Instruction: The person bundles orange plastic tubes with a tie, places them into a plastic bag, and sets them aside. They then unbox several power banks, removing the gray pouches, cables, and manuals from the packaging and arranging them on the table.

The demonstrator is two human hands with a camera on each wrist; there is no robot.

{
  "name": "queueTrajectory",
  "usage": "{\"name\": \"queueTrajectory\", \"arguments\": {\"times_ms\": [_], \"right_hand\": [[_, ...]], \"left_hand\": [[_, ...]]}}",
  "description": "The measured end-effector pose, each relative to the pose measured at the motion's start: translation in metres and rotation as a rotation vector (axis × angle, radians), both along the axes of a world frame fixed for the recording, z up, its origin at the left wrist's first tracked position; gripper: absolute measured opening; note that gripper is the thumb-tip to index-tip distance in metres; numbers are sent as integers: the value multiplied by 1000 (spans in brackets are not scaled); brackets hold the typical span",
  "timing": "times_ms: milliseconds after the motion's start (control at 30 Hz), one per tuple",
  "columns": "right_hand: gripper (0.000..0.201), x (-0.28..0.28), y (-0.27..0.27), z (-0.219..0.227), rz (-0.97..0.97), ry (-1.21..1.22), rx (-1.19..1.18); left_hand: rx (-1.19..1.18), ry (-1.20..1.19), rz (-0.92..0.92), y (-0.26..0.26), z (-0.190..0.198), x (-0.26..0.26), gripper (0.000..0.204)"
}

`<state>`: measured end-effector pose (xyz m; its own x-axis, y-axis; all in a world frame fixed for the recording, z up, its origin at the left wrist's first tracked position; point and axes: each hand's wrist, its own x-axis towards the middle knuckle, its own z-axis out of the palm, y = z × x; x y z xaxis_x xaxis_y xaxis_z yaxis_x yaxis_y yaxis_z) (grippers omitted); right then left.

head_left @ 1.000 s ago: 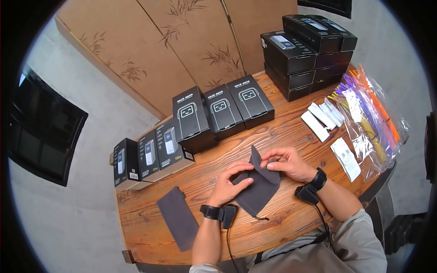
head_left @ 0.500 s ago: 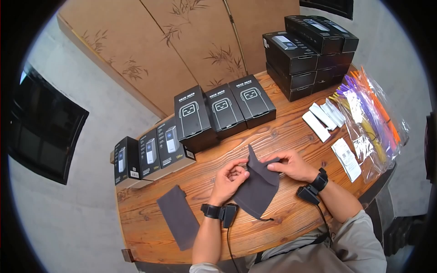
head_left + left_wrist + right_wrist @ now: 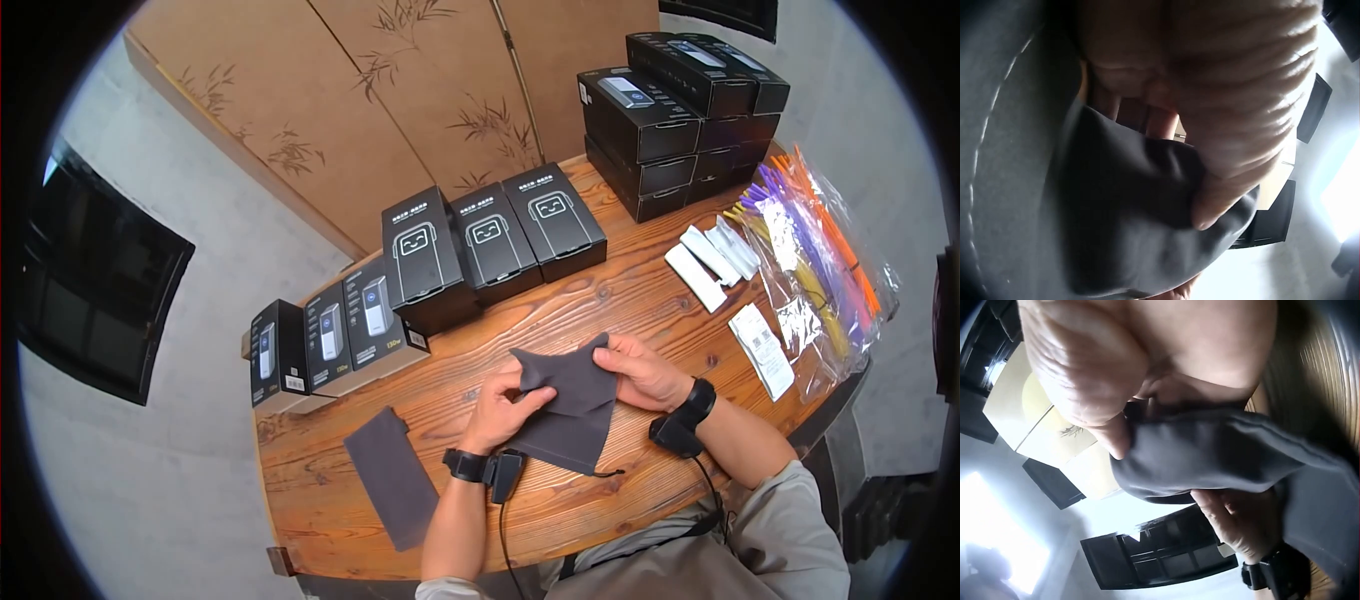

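Observation:
A dark grey drawstring pouch [image 3: 572,412] is stretched between both hands over the table, its black cord hanging out at the near corner. At its left edge, my left hand [image 3: 494,410] pinches the cloth, thumb on the near side. The right hand [image 3: 645,374] grips the upper right corner. In the left wrist view the thumb presses on the smooth fabric [image 3: 1135,212], with fingers behind it. The right wrist view has the cloth [image 3: 1191,456] folded over between the right thumb and fingers, the left hand [image 3: 1235,519] beyond it. Another grey pouch [image 3: 388,480] lies flat to the left.
Several black printed boxes [image 3: 425,255] stand in a row along the table's back left. More black boxes [image 3: 640,130] are stacked at the back right. White paper packets [image 3: 760,350] and a clear bag of colourful sticks [image 3: 810,270] lie on the right.
The pouch's raised pointed tip has come down, and its upper edge is now spread between the hands. The right hand has turned, and the cord end has swung rightward.

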<state>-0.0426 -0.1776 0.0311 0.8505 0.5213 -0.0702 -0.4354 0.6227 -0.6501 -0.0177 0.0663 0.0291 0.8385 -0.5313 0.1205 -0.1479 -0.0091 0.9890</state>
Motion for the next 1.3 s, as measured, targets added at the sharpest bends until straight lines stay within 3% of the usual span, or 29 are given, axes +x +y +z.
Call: {"name": "queueTrajectory", "arguments": {"times_ms": [67, 133, 233, 367, 533, 667, 767, 867, 967, 1067, 1167, 1300], "right_hand": [[36, 0, 2, 2, -43, -58, -130], [37, 1, 3, 3, -95, -198, -296], [35, -1, 6, 5, -90, -219, -558], [30, -2, 7, -3, -128, -293, -564], [28, -3, 7, 2, -286, -215, -399], [28, -1, 6, 10, -263, -112, -282], [29, -1, 3, 13, -143, -308, -623], [30, -1, 7, 6, -183, -270, -546], [28, 0, 0, 3, -165, -258, -577], [32, -3, 0, 7, -227, -103, -399], [37, 0, -1, 10, -176, -20, -172], [37, -3, 0, 12, -172, -263, -489]], "left_hand": [[-31, 156, 29, 3, -3, -2, 19], [-78, 182, 77, 2, -4, -4, 17], [-173, 217, 130, -4, 1, -7, 15], [-208, 223, 114, -3, 0, -7, 16], [-13, 232, 82, -3, 2, -8, 19], [151, 315, 130, -1, 8, -7, 18], [-124, 233, 222, -3, -6, -6, 18], [-150, 218, 251, -3, -4, -6, 17], [-21, 276, 249, 3, -3, -5, 17], [-208, 283, 179, -10, 6, -12, 18], [-6, 209, 109, 0, -2, -7, 19], [-77, 265, 134, 2, -5, -5, 20]]}}
